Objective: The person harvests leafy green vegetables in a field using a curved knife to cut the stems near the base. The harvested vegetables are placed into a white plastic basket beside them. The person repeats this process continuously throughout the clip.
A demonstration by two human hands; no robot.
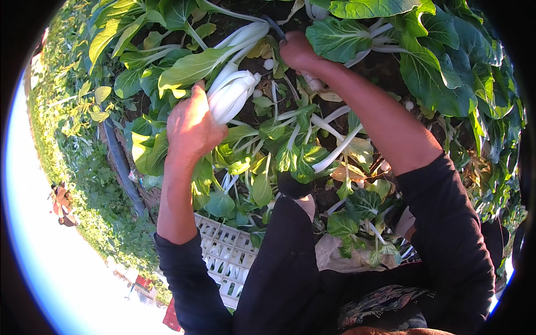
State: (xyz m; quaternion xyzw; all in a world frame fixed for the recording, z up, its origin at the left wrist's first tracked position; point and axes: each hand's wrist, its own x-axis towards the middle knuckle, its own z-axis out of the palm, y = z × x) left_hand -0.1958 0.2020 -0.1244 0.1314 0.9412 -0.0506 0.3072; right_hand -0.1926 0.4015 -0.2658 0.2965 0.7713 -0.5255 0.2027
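Note:
My left hand (193, 123) is closed around a head of bok choy (232, 96), its white cut base pointing up and to the right. Just above it lies another pale-stemmed bok choy plant (247, 35), with its base near a dark curved blade (273, 27). That blade reaches up and left from my right hand (299, 52), whose fingers are closed; the handle is hidden in the fist. Loose leaves and cut white stalks (339, 148) lie on the soil below my hands.
Leafy plants (439, 71) stand at the right and top. A white plastic crate (226, 255) sits by my left leg, and a dark hose or pipe (123, 165) runs along the left. Red crates (171, 316) show at the lower left.

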